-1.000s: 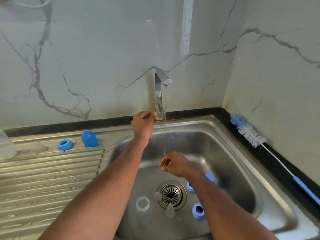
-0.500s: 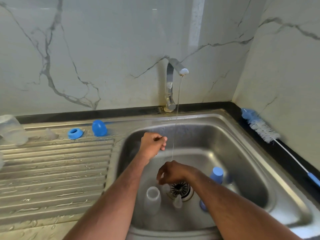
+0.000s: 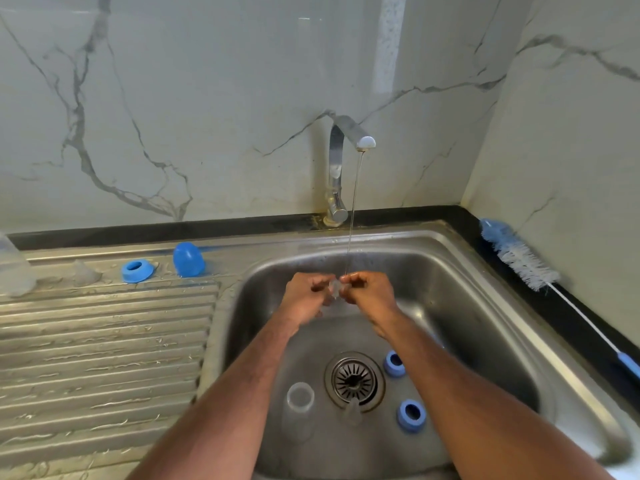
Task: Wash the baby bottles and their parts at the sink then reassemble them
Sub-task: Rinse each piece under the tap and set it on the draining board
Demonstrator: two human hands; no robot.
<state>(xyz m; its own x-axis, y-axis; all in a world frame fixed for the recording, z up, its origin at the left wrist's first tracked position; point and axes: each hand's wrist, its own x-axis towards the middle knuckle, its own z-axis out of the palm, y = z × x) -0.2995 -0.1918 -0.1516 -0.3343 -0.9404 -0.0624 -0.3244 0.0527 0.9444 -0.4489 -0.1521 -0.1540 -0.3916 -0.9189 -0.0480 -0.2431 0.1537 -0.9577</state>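
We pinch a clear teat (image 3: 335, 289) between the fingers of the left hand (image 3: 306, 299) and right hand (image 3: 369, 296), under the water stream (image 3: 353, 216).

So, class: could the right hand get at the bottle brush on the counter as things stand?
Probably not at once: the right hand pinches a clear teat under the water. The path to the bottle brush looks free.

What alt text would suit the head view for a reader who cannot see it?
Both hands, left hand and right hand, hold a small clear nipple under a thin stream from the tap over a steel sink. Two blue rings and a clear bottle lie near the drain.
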